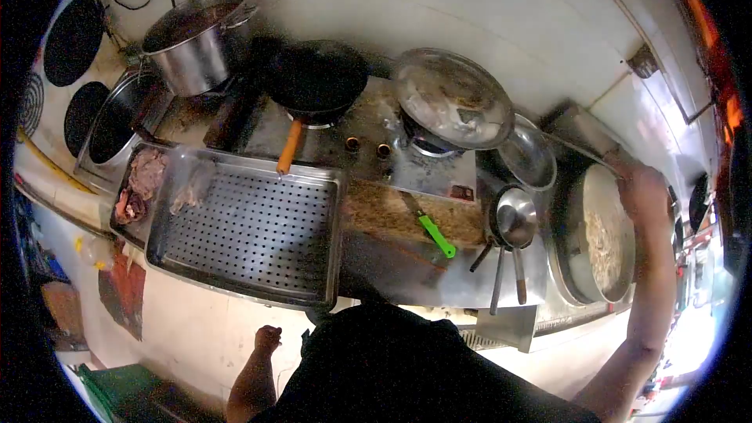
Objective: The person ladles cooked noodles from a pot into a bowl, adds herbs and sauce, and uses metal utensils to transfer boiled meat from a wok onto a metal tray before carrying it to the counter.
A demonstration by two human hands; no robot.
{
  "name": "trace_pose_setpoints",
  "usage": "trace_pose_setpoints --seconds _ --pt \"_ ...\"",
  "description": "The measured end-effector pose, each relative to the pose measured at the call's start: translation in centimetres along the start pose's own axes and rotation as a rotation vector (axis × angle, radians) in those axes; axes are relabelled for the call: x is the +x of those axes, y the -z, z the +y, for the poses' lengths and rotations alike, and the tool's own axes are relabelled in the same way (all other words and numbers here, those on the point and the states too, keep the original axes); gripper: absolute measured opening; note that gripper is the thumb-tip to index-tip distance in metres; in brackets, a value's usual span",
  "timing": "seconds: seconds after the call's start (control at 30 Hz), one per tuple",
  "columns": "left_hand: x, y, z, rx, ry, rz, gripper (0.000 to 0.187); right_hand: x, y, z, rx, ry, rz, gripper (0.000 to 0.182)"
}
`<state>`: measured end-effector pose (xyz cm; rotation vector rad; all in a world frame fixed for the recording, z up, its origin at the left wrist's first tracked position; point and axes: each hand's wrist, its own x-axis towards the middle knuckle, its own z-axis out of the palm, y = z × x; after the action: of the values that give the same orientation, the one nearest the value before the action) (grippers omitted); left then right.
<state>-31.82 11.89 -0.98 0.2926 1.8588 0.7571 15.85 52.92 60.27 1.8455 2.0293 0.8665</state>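
Observation:
My right hand [644, 192] reaches out over the far rim of a large pot [574, 251] at the right, which holds a pale, lumpy mass [605, 247]. Its fingers are blurred against a dark grey-brown piece [578, 129] behind the pot, and I cannot tell what they hold. Low at the left, in front of the counter, my left hand [268, 337] is closed in a loose fist with nothing showing in it. Nearest to that hand is a perforated steel tray [251, 227], with a scrap of meat [193, 186] in its upper left corner.
Meat [146, 174] lies left of the tray. Behind stand a tall stockpot [192, 59], a black wok [315, 78] with a wooden handle [290, 147], and a big metal lid [454, 98]. A green-handled knife [436, 236] and ladles [515, 219] lie on the counter's front half.

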Motion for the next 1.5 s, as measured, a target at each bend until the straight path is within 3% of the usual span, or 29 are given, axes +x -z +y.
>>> trace_pose_setpoints --seconds 0.07,0.13,0.17,0.23,0.37,0.43,0.57,0.63,0.67,0.73,0.77,0.83,0.93,1.07,1.13,1.17,1.27,1.37,1.4,1.47,1.5 --pt "-0.8 -0.7 0.6 -0.049 0.03 0.018 0.022 0.9 -1.3 0.3 0.045 0.027 -0.011 0.023" --pt "-0.8 -1.2 1.0 0.038 0.098 -0.021 0.021 2.2 -5.1 0.1 0.072 0.234 0.213 0.025" --pt "-1.1 -1.6 1.4 0.038 0.097 -0.021 0.021 2.6 -5.3 -0.8 0.071 0.233 0.214 0.025" --pt "-2.0 -2.0 2.2 0.028 0.075 -0.02 0.021 3.4 -5.0 -3.0 0.017 0.153 -0.002 0.028" --pt "-2.0 -2.2 1.5 -0.001 0.033 -0.022 0.021 5.0 -7.3 -3.7 -0.001 0.241 -0.069 0.03" --pt "-0.3 -1.8 -0.7 0.214 0.044 -0.01 0.023 5.6 -8.5 -3.8 0.007 0.202 -0.081 0.032" --pt "0.4 -1.1 -2.4 0.127 0.091 0.008 0.025 4.4 -6.2 -3.9 0.079 0.1 -0.136 0.034" --pt "4.6 0.1 -8.3 0.496 -0.37 -0.05 0.024 3.3 -4.0 -3.5 0.13 0.171 -0.113 0.034" --pt "3.5 -0.3 -6.7 0.496 -0.371 -0.053 0.024 3.0 -3.5 -2.9 0.128 0.17 -0.115 0.034" --pt "0.1 -1.4 -1.7 0.204 0.054 0.03 0.024 2.6 -2.8 -1.2 0.178 0.115 -0.154 0.031" --pt "1.1 -1.3 -3.0 0.204 0.055 0.029 0.024 2.6 -2.5 -0.1 0.177 0.116 -0.155 0.031" --pt "4.8 -0.9 -7.9 0.492 -0.569 -0.046 0.024 2.7 -1.8 2.3 0.176 0.294 -0.075 0.028" --pt "-1.4 -2.4 1.7 0.259 0.099 -0.013 0.02 4.0 -0.2 4.7 0.085 0.265 -0.138 0.028" --pt "2.2 -1.4 -1.0 0.3 0.087 -0.071 0.017 4.3 4.5 2.0 0.214 0.265 -0.005 0.029" --pt "5.5 -0.6 -4.5 0.681 -0.395 -0.143 0.019 6.4 5.4 0.8 0.018 0.355 -0.132 0.031" --pt "6.4 -0.5 -5.0 0.681 -0.395 -0.143 0.019 7.3 5.2 0.6 0.017 0.355 -0.132 0.031" --pt "6.7 -0.5 -5.4 0.456 -0.353 -0.139 0.022 8.4 5.8 -1.1 -0.037 0.38 -0.167 0.031" --pt "-1.1 -2.4 3.3 0.08 0.105 -0.037 0.021 8.2 8.4 -1.6 -0.085 0.365 -0.203 0.03" --pt "0.6 -2.0 0.0 0.075 0.111 -0.034 0.021 8.6 8.1 -1.0 -0.164 0.392 -0.169 0.03" --pt "3.5 -1.2 -5.9 0.503 -0.552 -0.098 0.02 9.0 8.7 -0.2 -0.181 0.415 -0.147 0.03" --pt "2.6 -1.4 -4.8 0.502 -0.549 -0.097 0.02 9.2 9.0 0.4 -0.198 0.431 -0.126 0.03"
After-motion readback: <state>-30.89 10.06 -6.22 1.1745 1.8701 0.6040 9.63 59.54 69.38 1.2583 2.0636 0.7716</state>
